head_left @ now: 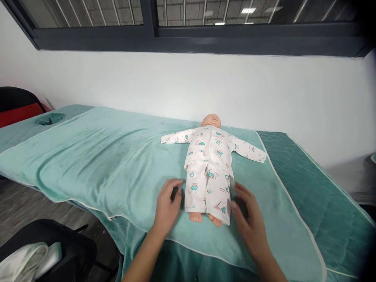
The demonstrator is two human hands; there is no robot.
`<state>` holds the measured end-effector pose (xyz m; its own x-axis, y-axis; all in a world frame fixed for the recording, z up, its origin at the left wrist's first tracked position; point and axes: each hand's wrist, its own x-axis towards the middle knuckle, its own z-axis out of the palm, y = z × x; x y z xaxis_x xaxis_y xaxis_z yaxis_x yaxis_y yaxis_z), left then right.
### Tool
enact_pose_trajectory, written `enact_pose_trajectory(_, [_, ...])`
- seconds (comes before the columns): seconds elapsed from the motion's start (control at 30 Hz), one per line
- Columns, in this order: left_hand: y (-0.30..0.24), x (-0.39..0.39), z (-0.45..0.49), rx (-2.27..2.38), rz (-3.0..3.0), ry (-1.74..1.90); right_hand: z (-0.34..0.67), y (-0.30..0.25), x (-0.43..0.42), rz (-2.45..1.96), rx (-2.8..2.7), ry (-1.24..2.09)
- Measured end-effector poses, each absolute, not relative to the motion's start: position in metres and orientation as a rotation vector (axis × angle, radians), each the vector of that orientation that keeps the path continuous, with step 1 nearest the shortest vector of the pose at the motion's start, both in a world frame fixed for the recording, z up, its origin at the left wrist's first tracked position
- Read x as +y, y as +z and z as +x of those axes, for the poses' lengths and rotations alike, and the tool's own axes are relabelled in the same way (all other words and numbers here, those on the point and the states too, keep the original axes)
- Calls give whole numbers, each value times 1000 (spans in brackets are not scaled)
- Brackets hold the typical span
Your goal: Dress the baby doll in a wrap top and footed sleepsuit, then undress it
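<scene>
A baby doll (211, 120) lies on its back on a light green blanket, its head toward the wall. It wears a white pajama top (209, 149) with small green and pink prints, sleeves spread to both sides. Matching pajama pants (195, 190) cover its legs, and the bare feet (196, 216) stick out at the hems. My left hand (167, 205) hovers just left of the pants, fingers curved and apart, with nothing in it. On the other side, my right hand (249, 217) is close to the pant leg, thumb and fingers apart, holding nothing.
The light green blanket (123, 156) is spread over a bed with a darker green quilted cover (293, 168). At lower left, a black chair (73, 246) bears a folded cloth (25, 262). A red and black chair (19, 105) stands far left. A white wall and barred window lie behind.
</scene>
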<state>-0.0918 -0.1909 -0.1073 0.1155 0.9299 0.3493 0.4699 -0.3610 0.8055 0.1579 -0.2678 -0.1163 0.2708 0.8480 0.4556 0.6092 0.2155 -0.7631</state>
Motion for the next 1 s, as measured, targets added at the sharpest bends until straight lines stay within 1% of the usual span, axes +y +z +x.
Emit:
enact_pose_trajectory(0.1, [-118,-235,-91,1305,1859,1152,129,-130,-309,-1478,-1382,350])
enact_pose_trajectory(0.23, [-121,-249,-86,1331,1921,1147,114,-138,-319,-1577,-1369,269])
enact_pose_trajectory(0.37, [-111,-243,-81,1347,1921,1144,111,-120,-304,-1630,-1358,294])
enact_pose_trajectory(0.47, [-102,-245,-84,1289,1840,1283,110,-100,-302,-1586,-1337,385])
enact_pose_trajectory(0.53, [-99,-248,-87,1278,1795,1390,109,-91,-306,-1570,-1309,374])
enact_pose_trajectory(0.6, [-102,-250,-89,1286,1795,1410,110,-90,-310,-1578,-1302,343])
enact_pose_trajectory(0.73, [-122,-255,-97,1332,1876,1312,120,-107,-316,-1658,-1367,377])
enact_pose_trajectory(0.87, [-152,-268,-124,1417,2006,1326,136,-130,-329,-1664,-1443,347])
enact_pose_trajectory(1.0, [-183,-284,-175,1687,1954,1350,144,-145,-343,-1704,-1410,321])
